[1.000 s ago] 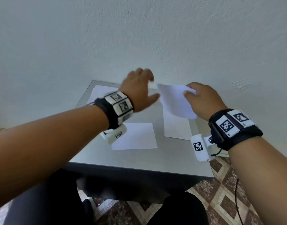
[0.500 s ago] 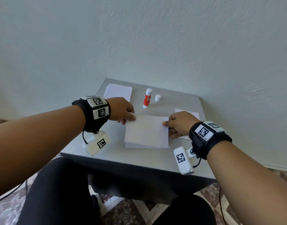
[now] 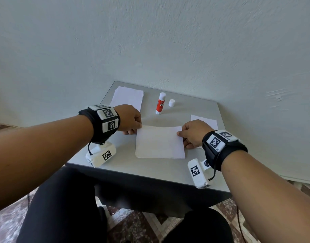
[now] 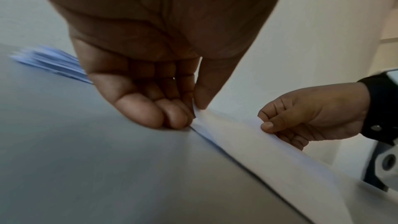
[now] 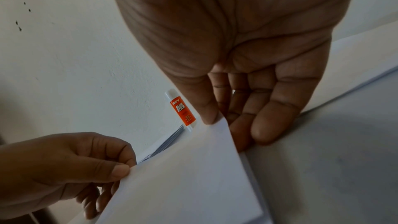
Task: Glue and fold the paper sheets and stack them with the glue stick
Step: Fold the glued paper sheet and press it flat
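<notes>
A white paper sheet (image 3: 159,141) lies over another sheet at the middle of the grey table (image 3: 150,171), its far edge lifted and bowed. My left hand (image 3: 133,121) pinches the sheet's far left corner (image 4: 200,110) between thumb and fingers. My right hand (image 3: 191,132) pinches the far right corner (image 5: 219,122). The orange and white glue stick (image 3: 160,105) stands uncapped behind the sheet, also visible in the right wrist view (image 5: 182,110). Its white cap (image 3: 171,103) stands just to the right of it.
A stack of white sheets (image 3: 128,99) lies at the table's far left corner. Another white sheet (image 3: 205,121) lies at the right, partly under my right hand. A pale wall rises directly behind the table. My knees are under the front edge.
A second ago my right hand held the sheet in the air. Both hands have since brought it down onto the sheet at the table's middle and now pinch its far corners.
</notes>
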